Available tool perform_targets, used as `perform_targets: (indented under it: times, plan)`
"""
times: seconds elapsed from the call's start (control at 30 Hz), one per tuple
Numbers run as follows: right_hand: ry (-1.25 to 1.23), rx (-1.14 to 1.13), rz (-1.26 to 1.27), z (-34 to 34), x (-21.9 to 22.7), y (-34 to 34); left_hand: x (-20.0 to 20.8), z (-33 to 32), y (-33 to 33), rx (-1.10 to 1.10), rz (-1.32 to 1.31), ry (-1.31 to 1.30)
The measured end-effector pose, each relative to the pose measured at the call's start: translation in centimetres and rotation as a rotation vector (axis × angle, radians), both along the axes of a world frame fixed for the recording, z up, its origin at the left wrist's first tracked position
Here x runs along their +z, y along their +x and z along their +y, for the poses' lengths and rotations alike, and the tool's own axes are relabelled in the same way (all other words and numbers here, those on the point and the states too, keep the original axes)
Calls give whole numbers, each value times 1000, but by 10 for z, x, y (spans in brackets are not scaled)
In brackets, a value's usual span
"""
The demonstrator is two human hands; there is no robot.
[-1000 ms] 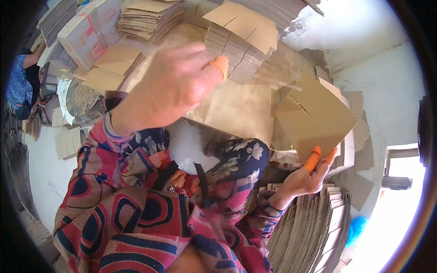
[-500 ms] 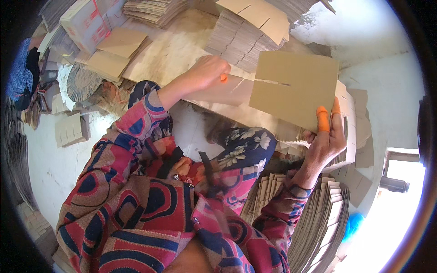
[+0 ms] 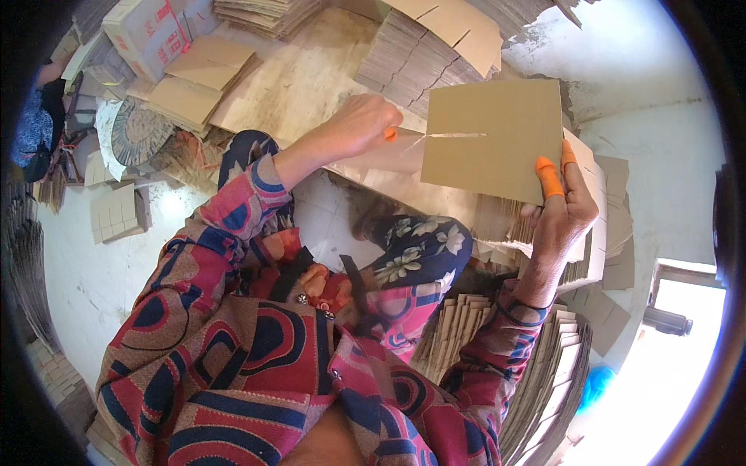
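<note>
In my right hand (image 3: 567, 206), the lower right corner of a slotted brown cardboard sheet (image 3: 497, 105) is pinched. Orange finger covers show on two of its fingers. The sheet is raised above the low table, its slit running in from the left edge. My left hand (image 3: 361, 124) is closed in a fist, an orange cover on one finger, gripping a second cardboard piece (image 3: 373, 159) that hangs below it. This piece reaches right to the sheet's slit; whether the two interlock, I cannot tell.
A tall stack of slotted cardboard (image 3: 408, 62) stands on the wooden table (image 3: 287, 78) behind my hands. Flat sheets (image 3: 194, 85) and a printed carton (image 3: 144, 39) are at the far left. Rows of upright cardboard dividers (image 3: 544, 388) stand beside my right forearm.
The sheet in my right hand has shifted slightly left and up and turned a little. My left hand has moved slightly right. Both grips stay closed.
</note>
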State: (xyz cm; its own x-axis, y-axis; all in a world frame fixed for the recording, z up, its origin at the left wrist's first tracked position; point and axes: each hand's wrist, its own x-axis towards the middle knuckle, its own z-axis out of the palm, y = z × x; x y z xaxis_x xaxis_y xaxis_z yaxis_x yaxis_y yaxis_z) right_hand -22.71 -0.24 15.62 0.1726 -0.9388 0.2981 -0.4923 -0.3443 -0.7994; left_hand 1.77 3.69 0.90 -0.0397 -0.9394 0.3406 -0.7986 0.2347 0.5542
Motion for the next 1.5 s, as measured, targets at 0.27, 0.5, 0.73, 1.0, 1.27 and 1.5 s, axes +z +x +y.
perform_targets:
  times: [0.27, 0.5, 0.73, 1.0, 1.27, 1.5]
  plan:
    - [23, 200, 126, -16, -32, 6, 3, -1, -7, -6, 33, 7]
    - [-152, 253, 364, -16, -68, 22, 0, -4, -6, -4, -2, -35]
    - [-118, 358, 407, -25, -52, 28, -2, -13, -10, -24, 26, -11]
    - [-264, 394, 485, -36, -55, 24, -2, -21, -16, -62, 10, -65]
    - [-93, 397, 370, -35, -52, 30, -6, -25, -12, -87, 65, -30]
    - [-115, 397, 315, -44, -58, 25, -8, -30, -13, -61, 73, -31]
